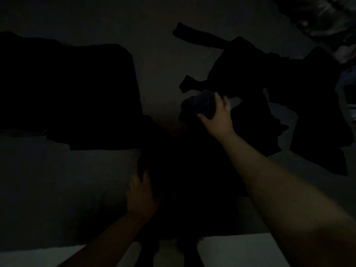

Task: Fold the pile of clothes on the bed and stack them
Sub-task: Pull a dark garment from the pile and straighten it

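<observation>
The scene is very dark. A black garment [192,180] lies spread on the bed in front of me. My left hand [141,193] holds its near-left edge, fingers curled over the cloth. My right hand [217,114] grips the garment's bunched far end, thumb below and fingers on top. A pile of dark unfolded clothes [279,89] lies at the right. A flat dark stack [73,93] sits at the left.
The pale bed sheet [57,189] shows around the clothes, with its front edge near the bottom of the view. A patterned cover [327,20] lies in the top right corner. A pale object [348,89] sits at the right edge.
</observation>
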